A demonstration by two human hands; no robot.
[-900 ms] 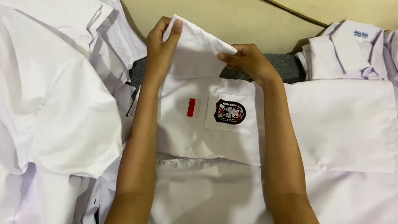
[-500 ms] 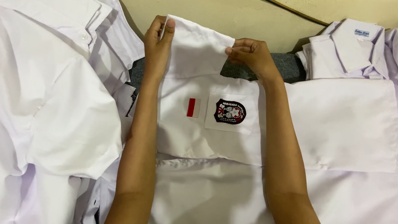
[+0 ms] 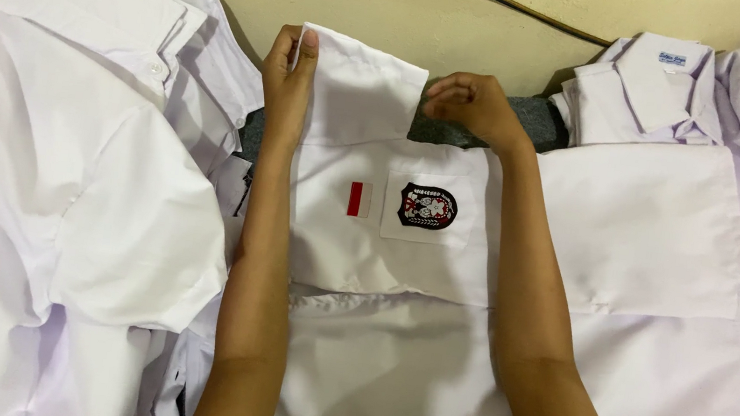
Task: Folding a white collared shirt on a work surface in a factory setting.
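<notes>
My left hand (image 3: 286, 85) pinches the left edge of the folded white flap (image 3: 362, 85) of the shirt (image 3: 401, 259), thumb on top, fingers closed on the cloth. My right hand (image 3: 472, 108) sits loosely curled at the flap's right corner; I cannot tell whether it grips. The shirt lies flat between my forearms, red-and-white patch (image 3: 360, 199) and dark badge (image 3: 427, 207) facing up. I'd keep both edges level and taut, clear of the shirt pile (image 3: 63, 180).

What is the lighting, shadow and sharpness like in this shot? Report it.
Head view: soft, even light with no hard glare; the white shirt keeps its folds, slightly bright on the pile at the left. Faint shadows lie under the left hand and right hand. The badge is sharp; no motion blur.
</notes>
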